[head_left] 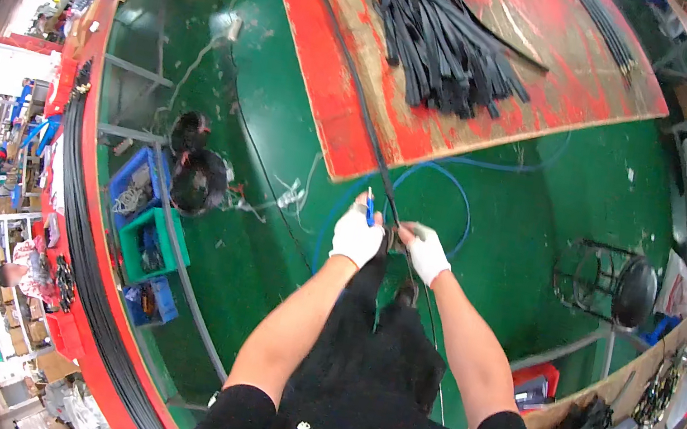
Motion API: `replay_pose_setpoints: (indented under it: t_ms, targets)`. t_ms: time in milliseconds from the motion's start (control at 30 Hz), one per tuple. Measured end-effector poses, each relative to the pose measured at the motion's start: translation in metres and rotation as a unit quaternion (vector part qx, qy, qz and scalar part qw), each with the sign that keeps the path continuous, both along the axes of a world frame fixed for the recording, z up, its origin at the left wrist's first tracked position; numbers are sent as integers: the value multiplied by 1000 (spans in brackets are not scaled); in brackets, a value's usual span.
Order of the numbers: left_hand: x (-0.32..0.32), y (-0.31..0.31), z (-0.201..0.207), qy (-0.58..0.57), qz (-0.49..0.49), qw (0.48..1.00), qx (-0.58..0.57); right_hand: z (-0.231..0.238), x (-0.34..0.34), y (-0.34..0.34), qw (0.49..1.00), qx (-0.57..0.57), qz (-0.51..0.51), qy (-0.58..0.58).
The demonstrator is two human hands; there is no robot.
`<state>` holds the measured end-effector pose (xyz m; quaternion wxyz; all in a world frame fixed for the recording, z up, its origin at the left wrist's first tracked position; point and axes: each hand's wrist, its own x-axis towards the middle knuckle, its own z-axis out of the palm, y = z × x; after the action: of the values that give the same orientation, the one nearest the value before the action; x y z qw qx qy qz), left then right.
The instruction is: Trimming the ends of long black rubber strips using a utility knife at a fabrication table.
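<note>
My left hand [355, 235], in a white glove, is closed around a slim blue tool [370, 210] with a thin pale tip; its exact kind is too small to tell. My right hand [426, 253], gloved too, pinches a long black cable [372, 140] just off the table's near corner. From there the cable runs up along the left side of the red worktable [325, 110]. A thinner black length hangs below my right hand toward the floor. On the table lies a thick bundle of flat black strips [447, 44].
Several black rods [605, 26] lie at the table's far right. A blue hose [468, 213] loops over the green floor. To the left, a red bench [92, 258] carries long black cables, beside blue and green bins [143, 244]. A round black stool [635, 292] stands right.
</note>
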<state>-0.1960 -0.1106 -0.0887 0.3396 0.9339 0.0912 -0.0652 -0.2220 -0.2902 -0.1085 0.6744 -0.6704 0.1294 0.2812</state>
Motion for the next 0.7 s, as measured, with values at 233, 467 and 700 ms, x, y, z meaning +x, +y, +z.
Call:
replay_pose_setpoints:
  t_ms: [233,467,700]
  targets:
    - [58,-20,6,82,114,989,-51,1,-5,8,1000,-1,-27,-12]
    - [78,-21,-4,119,80,971,-191,3,-7,7,998,-36,-48,18]
    - [94,-12,-21,177,45,951,-249,26,-6,13,997,-39,-59,10]
